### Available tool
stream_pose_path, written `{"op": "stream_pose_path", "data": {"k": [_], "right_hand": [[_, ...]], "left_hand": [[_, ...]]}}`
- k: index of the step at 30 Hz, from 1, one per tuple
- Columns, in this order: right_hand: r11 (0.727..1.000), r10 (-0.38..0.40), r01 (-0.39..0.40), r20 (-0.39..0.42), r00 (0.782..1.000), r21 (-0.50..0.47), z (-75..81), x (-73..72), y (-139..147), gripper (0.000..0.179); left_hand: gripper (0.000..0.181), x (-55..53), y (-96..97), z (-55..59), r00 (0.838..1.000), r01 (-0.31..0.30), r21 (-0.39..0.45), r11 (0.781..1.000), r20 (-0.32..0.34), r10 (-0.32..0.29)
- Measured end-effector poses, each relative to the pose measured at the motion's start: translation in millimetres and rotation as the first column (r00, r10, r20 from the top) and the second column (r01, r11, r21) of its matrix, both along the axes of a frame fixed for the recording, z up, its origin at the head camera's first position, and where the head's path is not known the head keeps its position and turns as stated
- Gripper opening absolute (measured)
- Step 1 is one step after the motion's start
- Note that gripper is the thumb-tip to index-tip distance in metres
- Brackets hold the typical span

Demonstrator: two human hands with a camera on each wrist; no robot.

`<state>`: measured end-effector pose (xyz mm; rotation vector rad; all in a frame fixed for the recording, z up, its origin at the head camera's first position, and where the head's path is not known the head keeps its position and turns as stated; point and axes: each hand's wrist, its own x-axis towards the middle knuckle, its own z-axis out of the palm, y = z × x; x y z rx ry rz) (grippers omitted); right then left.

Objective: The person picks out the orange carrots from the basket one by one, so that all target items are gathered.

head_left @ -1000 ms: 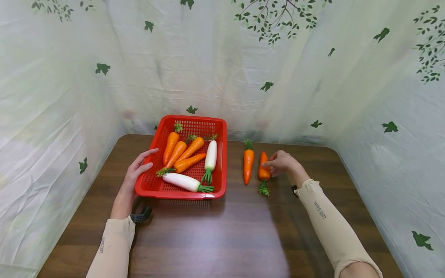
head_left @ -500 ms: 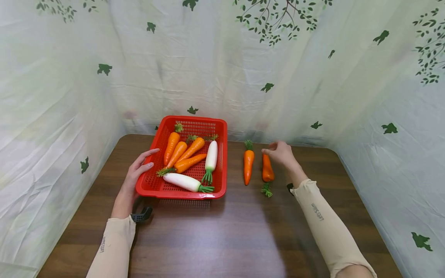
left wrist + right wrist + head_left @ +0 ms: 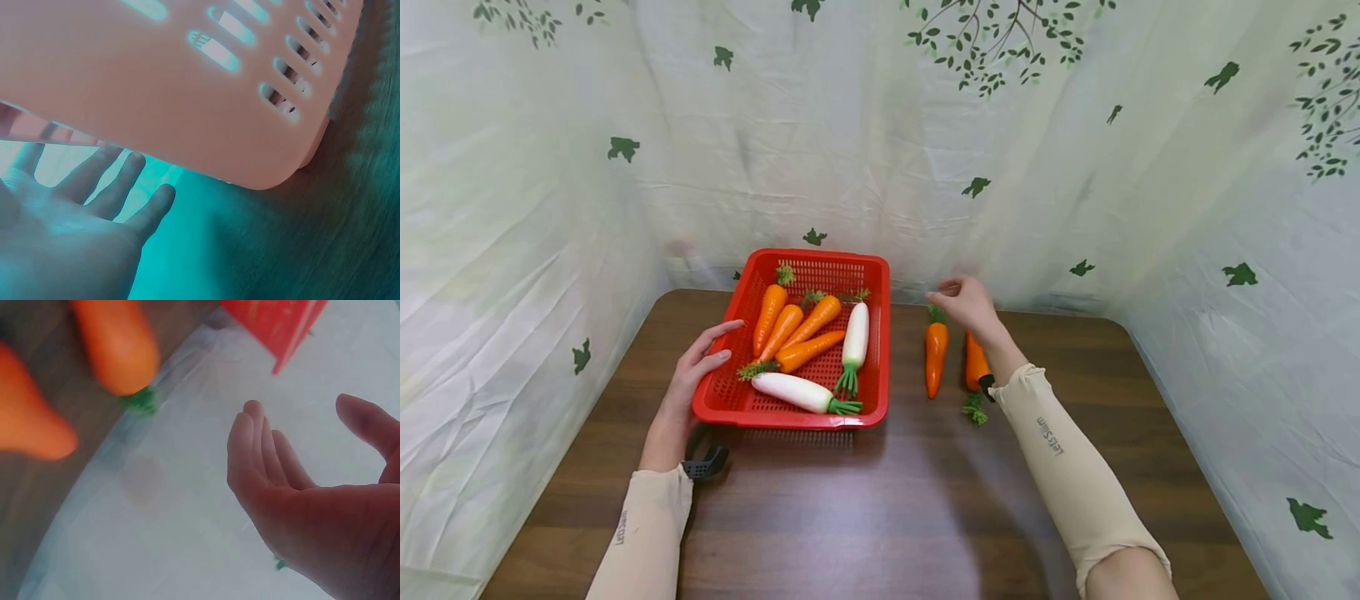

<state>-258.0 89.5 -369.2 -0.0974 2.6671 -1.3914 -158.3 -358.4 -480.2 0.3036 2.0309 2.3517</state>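
Two carrots (image 3: pixel 936 360) lie right of the basket (image 3: pixel 882 342), which the uncurled left hand (image 3: pixel 691 363) seems to steady, while the right hand (image 3: pixel 970 307) hovers, grip relaxed and empty.

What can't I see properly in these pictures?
- Head view: part of the carrot on the right, hidden behind the right arm.
- Head view: the left sleeve's lettering, too small and blurry.
- Left wrist view: most of the red basket's inside, hidden by its wall.
- Right wrist view: the other carrot's leaves, blurred; most of the basket, cut off by the top edge.
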Motion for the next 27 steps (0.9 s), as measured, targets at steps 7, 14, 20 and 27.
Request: {"op": "stream_pose_path", "data": {"k": [7, 14, 20, 27], "right_hand": [[0.999, 0.028, -0.029, -0.017, 0.999, -0.029, 13.7, -4.6, -38, 0.044], [0.996, 0.064, -0.062, 0.031, 0.997, -0.067, 25.7, -8.9, -74, 0.039], [0.988, 0.113, -0.104, 0.077, 0.991, -0.111, 33.2, -12.5, -101, 0.038], [0.983, 0.144, -0.121, 0.179, 0.973, -0.136, 31.0, -12.0, -138, 0.031]], "left_hand": [[0.052, 0.0, -0.3, 2.7, 1.0, 0.004, 0.009, 1.0, -0.023, -0.004], [0.052, 1.1, -0.7, 3.5, 1.0, -0.001, 0.008, 1.0, -0.011, 0.001], [0.051, -0.7, 0.3, 2.1, 1.0, 0.003, 0.012, 1.0, -0.014, -0.003], [0.052, -0.7, 0.3, -0.5, 1.0, 0.006, 0.008, 1.0, -0.025, -0.006]]}}
